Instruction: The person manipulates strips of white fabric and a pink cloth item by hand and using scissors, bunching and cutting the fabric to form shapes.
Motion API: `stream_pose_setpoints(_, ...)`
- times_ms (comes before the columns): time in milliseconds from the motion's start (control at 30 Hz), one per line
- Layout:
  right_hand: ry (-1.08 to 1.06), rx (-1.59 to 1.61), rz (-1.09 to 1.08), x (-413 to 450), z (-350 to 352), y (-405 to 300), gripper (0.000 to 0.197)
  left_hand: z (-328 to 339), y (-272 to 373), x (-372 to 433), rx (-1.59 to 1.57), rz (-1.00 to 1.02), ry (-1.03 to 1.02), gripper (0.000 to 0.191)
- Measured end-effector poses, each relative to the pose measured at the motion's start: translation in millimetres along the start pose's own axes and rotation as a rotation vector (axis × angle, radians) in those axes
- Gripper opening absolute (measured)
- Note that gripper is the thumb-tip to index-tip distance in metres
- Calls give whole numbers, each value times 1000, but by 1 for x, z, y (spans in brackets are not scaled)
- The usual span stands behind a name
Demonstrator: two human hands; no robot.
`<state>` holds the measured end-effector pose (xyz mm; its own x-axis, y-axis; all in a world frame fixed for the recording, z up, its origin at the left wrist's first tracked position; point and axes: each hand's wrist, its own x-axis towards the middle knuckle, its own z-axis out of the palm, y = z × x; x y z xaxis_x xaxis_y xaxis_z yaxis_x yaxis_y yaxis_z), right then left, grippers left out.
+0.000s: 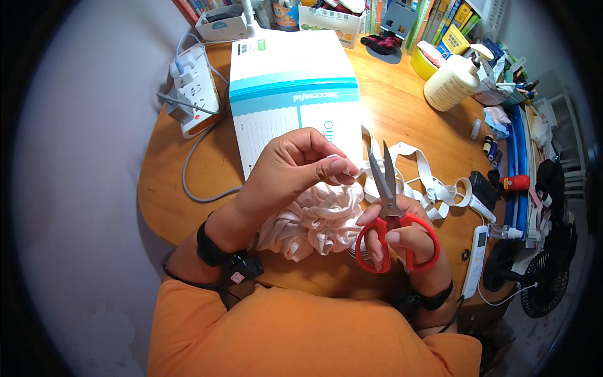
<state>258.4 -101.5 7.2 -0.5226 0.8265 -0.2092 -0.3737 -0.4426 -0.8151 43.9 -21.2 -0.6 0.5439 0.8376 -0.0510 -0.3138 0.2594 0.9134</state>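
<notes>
Between thumb and fingers, my left hand (301,160) pinches the end of a white strip (333,178), most of it hidden by the fingers. My right hand (414,240) has its thumb and fingers through the red handles of a pair of scissors (388,198). The blades point up and stand slightly apart, just right of my left fingertips. Below my left hand lies a bunch of gathered pale pink fabric (325,221) on the table. A tangle of flat white elastic band (421,165) lies behind the scissors.
A white and blue cardboard folder (292,56) lies on the wooden table (165,202). At left is a power strip (195,89) with cords. A pump bottle (450,85), thread spools (490,148), a remote control (475,264) and a small black fan (544,282) stand or lie at right.
</notes>
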Motion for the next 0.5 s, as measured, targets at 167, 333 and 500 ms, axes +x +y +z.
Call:
stream_pose_setpoints(167,-41,-61,101,0,6,-6,37,-3,-1,1,-114,-127,34,18)
stream_pose_setpoints(333,-46,-70,120,1,4,-5,35,-2,1,3,-228,-256,27,29)
stream_pose_setpoints(500,55,-127,95,3,12,-4,38,-1,0,2,-296,-288,7,28)
